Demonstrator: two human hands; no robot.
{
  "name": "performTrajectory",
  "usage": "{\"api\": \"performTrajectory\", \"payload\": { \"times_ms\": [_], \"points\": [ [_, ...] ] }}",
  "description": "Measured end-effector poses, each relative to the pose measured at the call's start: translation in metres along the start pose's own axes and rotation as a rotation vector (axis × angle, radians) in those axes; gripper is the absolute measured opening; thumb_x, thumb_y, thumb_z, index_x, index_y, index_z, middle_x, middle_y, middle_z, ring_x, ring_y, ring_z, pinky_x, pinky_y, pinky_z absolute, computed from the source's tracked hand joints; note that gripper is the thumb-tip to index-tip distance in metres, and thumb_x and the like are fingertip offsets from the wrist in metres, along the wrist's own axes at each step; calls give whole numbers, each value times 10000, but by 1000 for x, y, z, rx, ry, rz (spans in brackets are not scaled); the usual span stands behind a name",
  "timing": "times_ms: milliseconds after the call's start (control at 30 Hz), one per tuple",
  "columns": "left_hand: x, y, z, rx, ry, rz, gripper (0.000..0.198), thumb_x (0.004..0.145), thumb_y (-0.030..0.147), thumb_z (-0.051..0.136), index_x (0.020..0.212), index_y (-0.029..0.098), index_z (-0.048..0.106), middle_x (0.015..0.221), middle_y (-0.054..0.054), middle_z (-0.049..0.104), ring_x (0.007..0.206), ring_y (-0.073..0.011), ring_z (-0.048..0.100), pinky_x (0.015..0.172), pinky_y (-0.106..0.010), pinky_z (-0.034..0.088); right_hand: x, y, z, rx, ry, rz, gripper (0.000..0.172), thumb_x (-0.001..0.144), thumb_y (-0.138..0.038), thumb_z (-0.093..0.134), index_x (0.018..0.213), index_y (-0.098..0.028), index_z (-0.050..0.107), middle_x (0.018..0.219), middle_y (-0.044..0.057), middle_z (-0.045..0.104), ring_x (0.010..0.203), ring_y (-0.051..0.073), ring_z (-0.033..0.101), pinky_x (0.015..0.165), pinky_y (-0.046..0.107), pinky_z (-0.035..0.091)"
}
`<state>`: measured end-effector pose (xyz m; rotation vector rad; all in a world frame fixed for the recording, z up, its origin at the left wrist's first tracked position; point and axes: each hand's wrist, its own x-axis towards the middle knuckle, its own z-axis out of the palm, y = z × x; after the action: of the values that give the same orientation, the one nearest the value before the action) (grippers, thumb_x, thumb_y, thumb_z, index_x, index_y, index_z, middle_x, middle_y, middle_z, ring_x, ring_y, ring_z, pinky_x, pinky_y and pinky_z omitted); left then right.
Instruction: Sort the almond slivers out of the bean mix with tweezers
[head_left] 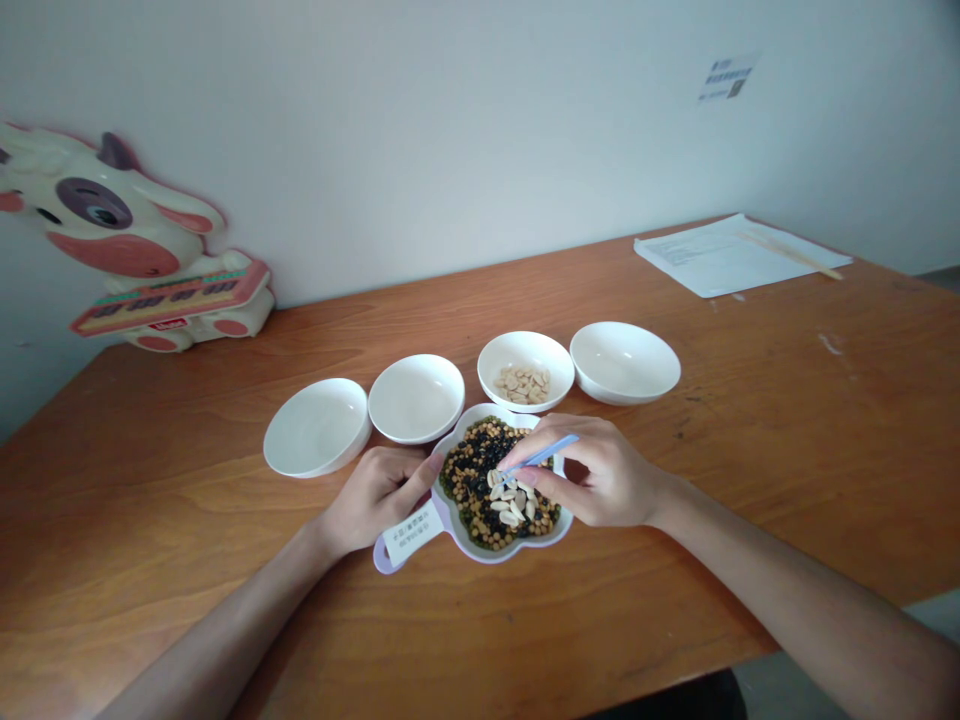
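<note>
A flower-shaped white and lilac dish [491, 553] with a labelled handle holds mixed dark, yellow and green beans [474, 470], with pale flat seeds [516, 508] heaped on top. My left hand [386, 492] grips the dish's left rim near the handle, thumb on the edge. Over the dish, my right hand [589, 470] pinches blue tweezers [551, 450], whose tips reach down among the pale seeds. Whether the tips hold a seed I cannot tell. Just behind the dish, a white bowl [526, 345] contains a small pile of similar pale seeds [523, 384].
White bowls stand in a row behind the dish: one far left [316, 428], one left of centre [417, 398] and one right [625, 362]. A cow-shaped toy keyboard [172, 290] leans at the back left. Papers [720, 255] lie at the back right of the wooden table [750, 430].
</note>
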<state>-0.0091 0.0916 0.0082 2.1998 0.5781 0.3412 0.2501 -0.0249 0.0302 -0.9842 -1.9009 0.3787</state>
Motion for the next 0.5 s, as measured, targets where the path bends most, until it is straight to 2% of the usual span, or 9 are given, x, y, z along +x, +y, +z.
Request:
{"api": "performTrajectory", "payload": {
  "times_ms": [167, 500],
  "points": [
    [0, 1, 0, -4, 1, -2, 591, 1078, 391, 371, 540, 150, 404, 517, 14, 468, 475, -65, 343, 461, -203, 305, 0, -1, 0, 0, -48, 26, 141, 951, -195, 627, 1057, -222, 716, 962, 27, 799, 862, 161, 741, 818, 314, 591],
    [0, 0, 0, 0, -11, -21, 587, 1077, 408, 365, 554, 146, 410, 524, 10, 480, 482, -66, 353, 473, -207, 298, 2, -3, 0, -10, -45, 18, 123, 954, -196, 615, 1024, -216, 714, 921, 25, 795, 813, 161, 726, 782, 313, 578]
  ]
}}
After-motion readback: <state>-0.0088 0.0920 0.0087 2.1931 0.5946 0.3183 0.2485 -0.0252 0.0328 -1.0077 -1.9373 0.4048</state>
